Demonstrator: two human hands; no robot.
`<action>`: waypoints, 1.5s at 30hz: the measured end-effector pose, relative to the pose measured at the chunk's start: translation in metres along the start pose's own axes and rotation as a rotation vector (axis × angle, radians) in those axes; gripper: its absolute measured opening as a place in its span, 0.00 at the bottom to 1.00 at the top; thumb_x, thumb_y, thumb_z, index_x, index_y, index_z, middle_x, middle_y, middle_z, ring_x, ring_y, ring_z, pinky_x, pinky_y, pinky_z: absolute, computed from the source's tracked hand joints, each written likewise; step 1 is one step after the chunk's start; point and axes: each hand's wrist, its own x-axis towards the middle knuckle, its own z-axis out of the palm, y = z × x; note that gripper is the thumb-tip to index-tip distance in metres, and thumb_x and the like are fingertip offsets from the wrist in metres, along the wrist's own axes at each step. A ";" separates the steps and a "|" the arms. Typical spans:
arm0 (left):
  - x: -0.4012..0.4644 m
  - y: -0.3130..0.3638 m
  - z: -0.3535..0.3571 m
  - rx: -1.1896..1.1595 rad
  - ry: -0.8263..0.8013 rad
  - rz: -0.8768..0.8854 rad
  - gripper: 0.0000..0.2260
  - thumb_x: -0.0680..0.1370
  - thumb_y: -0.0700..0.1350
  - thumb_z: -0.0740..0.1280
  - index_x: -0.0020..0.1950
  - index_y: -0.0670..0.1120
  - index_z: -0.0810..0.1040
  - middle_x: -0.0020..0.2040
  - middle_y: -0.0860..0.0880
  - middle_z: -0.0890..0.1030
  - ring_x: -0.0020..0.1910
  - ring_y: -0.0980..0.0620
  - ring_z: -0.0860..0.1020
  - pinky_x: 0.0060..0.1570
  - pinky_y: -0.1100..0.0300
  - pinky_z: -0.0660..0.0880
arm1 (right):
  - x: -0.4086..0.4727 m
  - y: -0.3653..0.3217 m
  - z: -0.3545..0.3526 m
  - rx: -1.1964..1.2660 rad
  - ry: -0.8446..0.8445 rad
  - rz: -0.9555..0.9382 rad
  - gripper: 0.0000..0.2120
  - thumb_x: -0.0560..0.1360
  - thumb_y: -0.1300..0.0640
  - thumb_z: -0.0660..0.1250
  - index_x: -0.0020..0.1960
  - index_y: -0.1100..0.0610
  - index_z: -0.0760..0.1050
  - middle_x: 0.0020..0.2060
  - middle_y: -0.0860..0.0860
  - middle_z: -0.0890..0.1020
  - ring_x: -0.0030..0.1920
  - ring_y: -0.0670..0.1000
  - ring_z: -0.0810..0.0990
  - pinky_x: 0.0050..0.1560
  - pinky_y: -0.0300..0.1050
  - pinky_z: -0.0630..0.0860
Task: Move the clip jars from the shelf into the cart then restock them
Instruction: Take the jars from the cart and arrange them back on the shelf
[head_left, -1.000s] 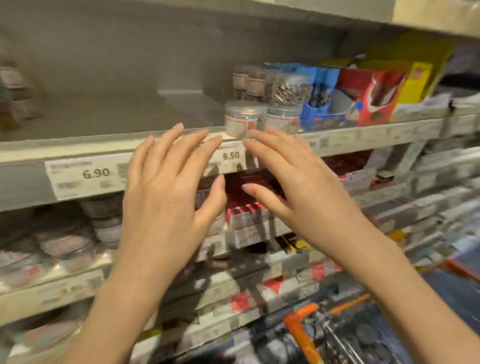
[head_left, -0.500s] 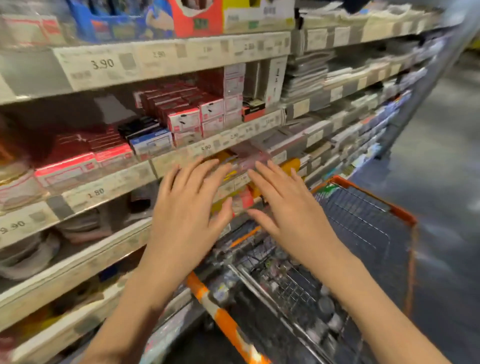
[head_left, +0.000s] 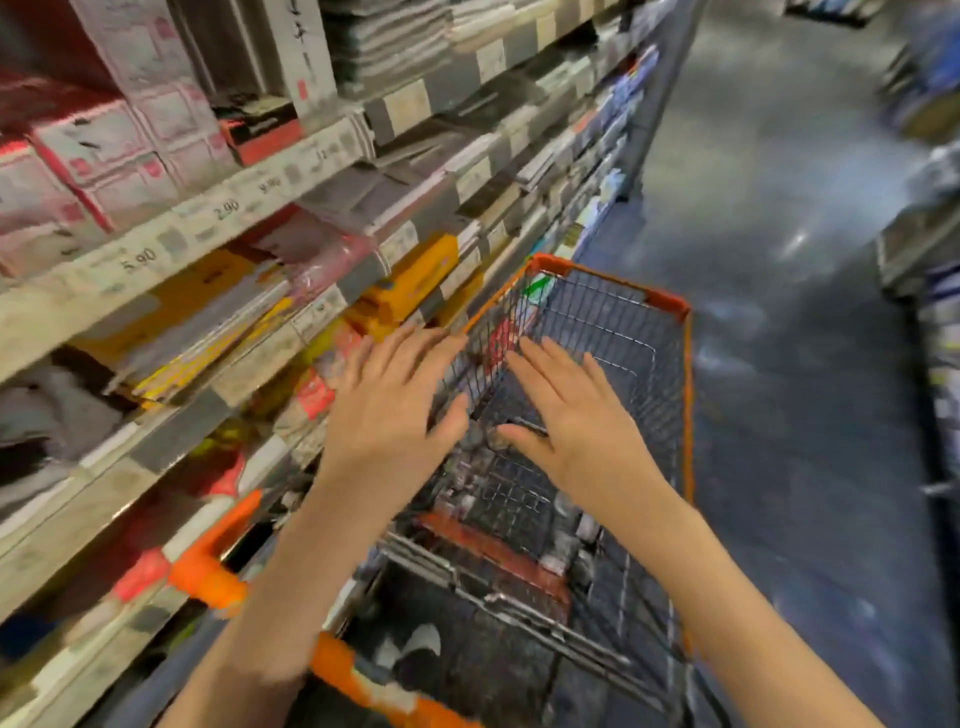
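The cart (head_left: 613, 332) is showing a grey wire grid trimmed with an orange rim, and its handle (head_left: 228, 566) is glowing orange too. The shelf edges (head_left: 249, 208) are running pale cream with white price tags printed in dark digits. White boxes (head_left: 119, 145) with red stripes are sitting above; yellow packs (head_left: 415, 275) are lying lower. The floor (head_left: 779, 364) is gleaming dark blue-grey.

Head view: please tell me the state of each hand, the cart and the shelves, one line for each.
Left hand: open, fingers straight, holds nothing, above the cart's left edge.
Right hand: open, fingers straight, holds nothing, above the basket.
Cart: beside the shelves, small blurred items on its bottom.
Shelves: stocked with boxes and packets.
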 end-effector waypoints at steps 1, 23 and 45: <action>0.005 0.001 0.010 -0.019 -0.009 0.024 0.22 0.76 0.54 0.55 0.65 0.47 0.74 0.62 0.48 0.77 0.65 0.50 0.67 0.68 0.52 0.54 | -0.002 0.006 0.004 -0.005 -0.008 0.025 0.31 0.74 0.41 0.53 0.70 0.60 0.68 0.68 0.56 0.72 0.69 0.56 0.69 0.67 0.61 0.64; 0.068 -0.051 0.210 -0.288 -0.499 0.195 0.21 0.78 0.48 0.64 0.71 0.46 0.68 0.67 0.49 0.73 0.69 0.47 0.68 0.71 0.45 0.59 | -0.003 0.060 0.150 0.272 -0.294 0.592 0.32 0.79 0.44 0.57 0.77 0.53 0.48 0.77 0.48 0.52 0.77 0.48 0.47 0.75 0.48 0.43; 0.013 -0.047 0.387 -0.214 -0.935 0.095 0.22 0.79 0.49 0.59 0.74 0.51 0.62 0.70 0.51 0.68 0.70 0.52 0.64 0.71 0.55 0.52 | -0.063 0.149 0.356 0.490 -0.476 1.002 0.29 0.76 0.49 0.66 0.73 0.55 0.62 0.68 0.54 0.70 0.66 0.54 0.70 0.65 0.50 0.68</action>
